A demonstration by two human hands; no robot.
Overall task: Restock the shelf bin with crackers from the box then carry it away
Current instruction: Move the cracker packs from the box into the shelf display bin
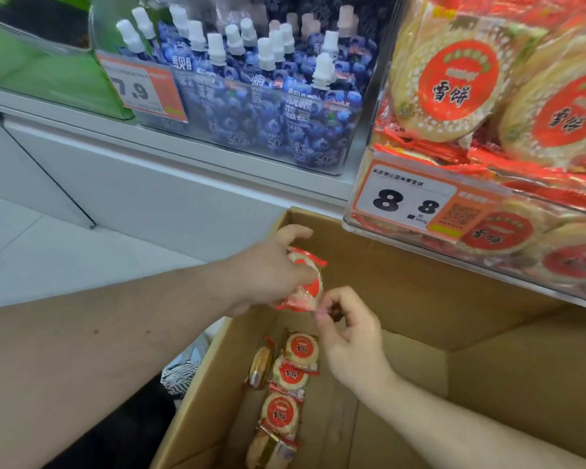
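An open cardboard box [403, 272] stands on the floor below the shelf. Several round cracker packets [296, 374] with red labels lie along its left inner side. My left hand [268, 269] grips one cracker packet [307, 286] above the box's left wall. My right hand [345, 336] pinches the lower edge of that same packet's red wrapper. The clear shelf bin [359, 198] at the upper right is heaped with the same crackers and carries an 8.8 price tag.
A clear bin of blue pouches with white caps [268, 96] sits left of the cracker bin, with a 7.9 price tag. Green packaging [41, 62] fills the far left shelf. White floor [48, 258] lies left of the box. A striped item [180, 374] shows by the box.
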